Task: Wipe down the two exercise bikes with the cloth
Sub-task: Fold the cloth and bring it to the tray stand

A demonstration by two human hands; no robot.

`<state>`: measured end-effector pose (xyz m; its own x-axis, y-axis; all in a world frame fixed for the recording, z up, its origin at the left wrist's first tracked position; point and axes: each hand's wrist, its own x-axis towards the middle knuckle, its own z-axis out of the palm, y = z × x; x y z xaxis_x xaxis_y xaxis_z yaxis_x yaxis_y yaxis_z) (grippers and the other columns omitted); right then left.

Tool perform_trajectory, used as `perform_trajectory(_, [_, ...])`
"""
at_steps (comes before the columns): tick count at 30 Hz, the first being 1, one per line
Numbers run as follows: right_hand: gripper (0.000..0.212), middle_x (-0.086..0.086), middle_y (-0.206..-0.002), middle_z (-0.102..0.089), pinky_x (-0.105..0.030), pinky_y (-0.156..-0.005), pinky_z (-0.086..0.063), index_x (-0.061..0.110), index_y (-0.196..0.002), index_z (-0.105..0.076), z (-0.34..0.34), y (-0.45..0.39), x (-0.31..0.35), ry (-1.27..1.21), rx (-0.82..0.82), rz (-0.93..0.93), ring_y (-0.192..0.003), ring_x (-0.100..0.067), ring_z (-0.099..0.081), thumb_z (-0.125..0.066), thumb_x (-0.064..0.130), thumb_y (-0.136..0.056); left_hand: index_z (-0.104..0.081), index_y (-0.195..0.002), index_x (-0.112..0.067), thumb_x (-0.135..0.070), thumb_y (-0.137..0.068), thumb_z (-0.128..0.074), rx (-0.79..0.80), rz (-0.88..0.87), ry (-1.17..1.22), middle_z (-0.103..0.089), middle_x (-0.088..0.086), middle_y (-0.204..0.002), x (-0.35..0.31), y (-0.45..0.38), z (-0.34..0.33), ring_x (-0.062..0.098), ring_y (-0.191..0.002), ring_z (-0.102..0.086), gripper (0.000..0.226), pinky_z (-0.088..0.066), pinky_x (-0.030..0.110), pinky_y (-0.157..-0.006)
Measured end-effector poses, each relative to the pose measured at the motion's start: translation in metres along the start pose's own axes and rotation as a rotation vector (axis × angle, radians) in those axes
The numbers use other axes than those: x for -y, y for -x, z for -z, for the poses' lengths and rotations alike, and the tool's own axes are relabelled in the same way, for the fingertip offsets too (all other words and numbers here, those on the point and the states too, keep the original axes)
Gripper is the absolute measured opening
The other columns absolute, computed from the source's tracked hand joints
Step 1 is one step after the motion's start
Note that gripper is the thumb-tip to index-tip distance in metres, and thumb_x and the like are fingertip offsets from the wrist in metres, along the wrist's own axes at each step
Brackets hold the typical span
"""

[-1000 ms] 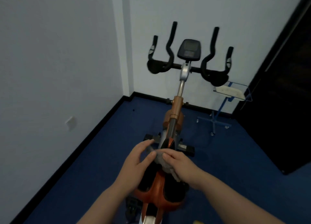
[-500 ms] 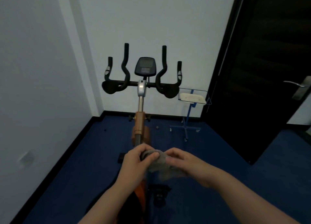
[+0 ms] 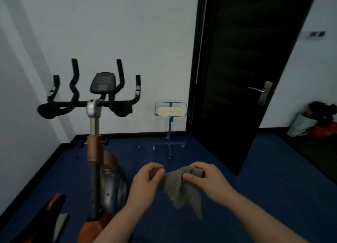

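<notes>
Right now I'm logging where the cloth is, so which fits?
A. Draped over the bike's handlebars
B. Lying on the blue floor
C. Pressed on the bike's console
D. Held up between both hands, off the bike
D: the left hand and right hand each pinch a top edge of the grey cloth, which hangs between them to the right of the exercise bike.

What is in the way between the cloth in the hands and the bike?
Nothing visible. The left hand and right hand hold the grey cloth in the air, to the right of the exercise bike. Only open space over the blue floor lies between cloth and bike frame.
</notes>
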<state>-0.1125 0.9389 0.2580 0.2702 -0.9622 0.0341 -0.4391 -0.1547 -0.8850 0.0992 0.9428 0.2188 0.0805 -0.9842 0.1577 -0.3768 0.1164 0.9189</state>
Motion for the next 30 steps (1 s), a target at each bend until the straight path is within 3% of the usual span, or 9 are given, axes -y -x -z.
perform_trajectory(2, [0.01,0.002,-0.084,-0.071,-0.033,-0.075,-0.055,0.019,-0.088,-0.071,0.021,-0.001,-0.011,0.027,0.001,-0.004,-0.081,-0.011,-0.067,-0.071,0.029,-0.088,-0.067,-0.091,-0.034,-0.034,-0.085,-0.073,0.029,-0.081,0.028,-0.067,-0.013,-0.094,-0.013,-0.004,-0.025,0.002,-0.093,-0.063,0.008,-0.047,0.016,-0.078])
perform_trajectory(6, [0.012,0.0,-0.084,-0.072,-0.034,-0.075,-0.053,0.022,-0.091,-0.072,0.063,-0.008,-0.027,0.025,0.045,0.015,-0.08,-0.013,-0.067,-0.062,0.029,-0.094,-0.062,-0.095,-0.041,-0.06,-0.059,-0.082,0.193,-0.097,-0.077,-0.063,-0.026,-0.098,-0.034,-0.013,-0.073,-0.007,-0.095,-0.059,0.045,-0.044,0.006,-0.074])
perform_trajectory(11, [0.025,-0.001,-0.091,-0.073,-0.039,-0.082,-0.053,0.018,-0.097,-0.072,0.092,-0.031,-0.046,0.012,0.153,0.027,-0.089,-0.019,-0.068,-0.053,0.032,-0.1,-0.064,-0.09,-0.039,-0.036,-0.071,-0.084,0.167,-0.121,-0.149,-0.066,-0.021,-0.091,-0.037,-0.036,-0.097,-0.002,-0.09,-0.061,0.027,-0.046,0.012,-0.073])
perform_trajectory(14, [0.026,0.004,-0.091,-0.074,-0.03,-0.079,-0.055,0.021,-0.099,-0.073,0.099,-0.052,-0.059,0.022,0.171,0.021,-0.088,-0.011,-0.069,-0.052,0.036,-0.099,-0.07,-0.085,-0.036,-0.026,-0.082,-0.076,0.207,-0.097,-0.191,-0.069,-0.016,-0.084,-0.033,-0.058,-0.095,0.003,-0.081,-0.065,0.013,-0.054,0.025,-0.073])
perform_trajectory(17, [0.026,0.008,-0.085,-0.072,-0.022,-0.069,-0.052,0.027,-0.092,-0.073,0.102,-0.082,-0.073,0.079,0.155,-0.038,-0.079,-0.003,-0.066,-0.054,0.042,-0.097,-0.07,-0.076,-0.036,-0.025,-0.085,-0.074,0.214,-0.073,-0.259,-0.069,-0.018,-0.079,-0.022,-0.096,-0.088,0.001,-0.076,-0.065,0.014,-0.051,0.018,-0.067])
perform_trajectory(20, [0.034,0.006,-0.074,-0.068,-0.025,-0.063,-0.045,0.023,-0.081,-0.07,0.099,-0.124,-0.089,0.14,0.15,-0.091,-0.067,-0.004,-0.06,-0.053,0.046,-0.097,-0.07,-0.074,-0.037,-0.025,-0.084,-0.075,0.212,-0.066,-0.285,-0.069,-0.022,-0.075,-0.011,-0.141,-0.089,-0.007,-0.076,-0.063,0.017,-0.046,0.009,-0.067])
perform_trajectory(25, [0.045,0.003,-0.067,-0.06,-0.029,-0.061,-0.04,0.006,-0.076,-0.065,0.09,-0.205,-0.101,0.142,0.128,-0.164,-0.062,-0.008,-0.053,-0.053,0.045,-0.097,-0.072,-0.078,-0.031,-0.026,-0.085,-0.074,0.143,-0.017,-0.266,-0.07,-0.015,-0.076,0.008,-0.214,-0.087,-0.007,-0.077,-0.062,0.009,-0.047,0.009,-0.067])
perform_trajectory(28, [0.039,0.003,-0.069,-0.061,-0.035,-0.065,-0.049,0.018,-0.067,-0.06,0.083,-0.252,-0.1,0.165,0.078,-0.231,-0.066,-0.012,-0.059,-0.054,0.042,-0.097,-0.072,-0.079,-0.033,-0.028,-0.086,-0.073,0.105,0.028,-0.243,-0.07,-0.015,-0.077,0.018,-0.259,-0.089,-0.008,-0.077,-0.061,0.009,-0.049,0.012,-0.067])
perform_trajectory(30, [0.038,-0.005,-0.077,-0.068,-0.043,-0.075,-0.055,0.014,-0.074,-0.065,0.082,-0.282,-0.099,0.091,0.019,-0.267,-0.076,-0.021,-0.066,-0.052,0.04,-0.098,-0.071,-0.079,-0.034,-0.027,-0.087,-0.072,0.082,0.035,-0.206,-0.069,-0.014,-0.078,0.021,-0.289,-0.096,-0.005,-0.077,-0.062,0.01,-0.05,0.015,-0.068])
